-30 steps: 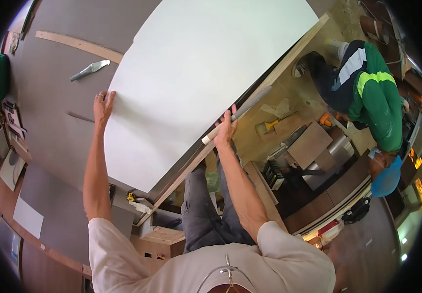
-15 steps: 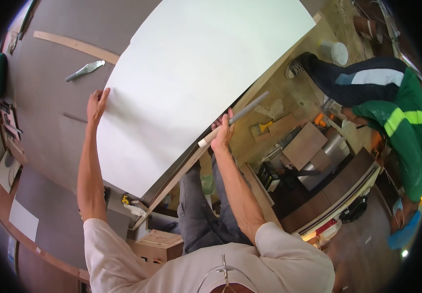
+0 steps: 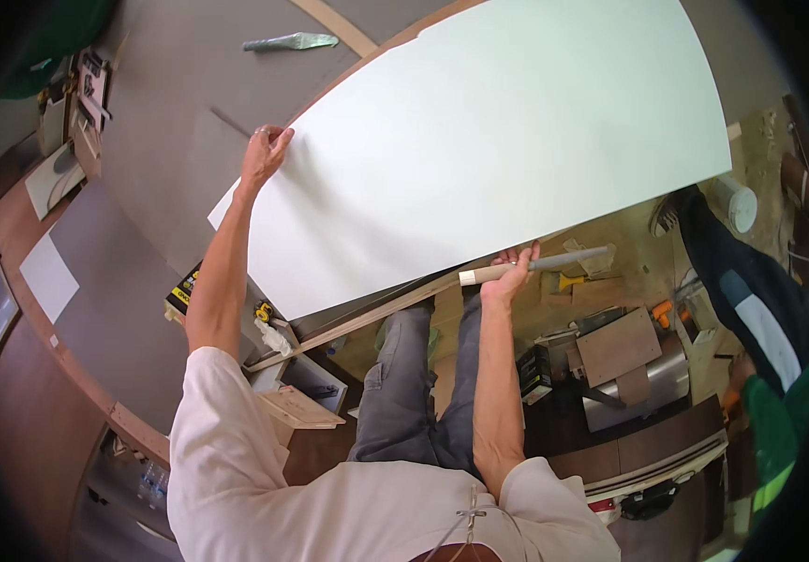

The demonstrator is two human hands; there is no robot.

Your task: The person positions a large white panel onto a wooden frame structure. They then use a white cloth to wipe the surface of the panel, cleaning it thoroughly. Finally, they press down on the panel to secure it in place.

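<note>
A large white sheet (image 3: 479,150) lies over the bench, its long near edge running along a wooden strip. At the sheet's far left edge, my left hand (image 3: 267,157) is closed, with thumb and bent fingers pinching the edge. My right hand (image 3: 509,273) is below the near edge, wrapped round what looks like a file (image 3: 568,258): a long grey bar with a pale wooden handle. Its grey end points right. The fingertips of that hand reach up close to the sheet's edge; whether they touch it I cannot tell.
On the grey surface beyond lie a wrapped, pointed tool (image 3: 290,42) and a wooden strip (image 3: 334,23). A tape measure (image 3: 264,311) sits by the near left corner. To the right are a white bucket (image 3: 737,203), a brown board (image 3: 618,344) and a co-worker's dark-trousered leg (image 3: 732,281).
The view has swung, so the sheet and bench appear turned and shifted right. My left fingers, straighter before, are now bent at the edge. My right hand still grips the file.
</note>
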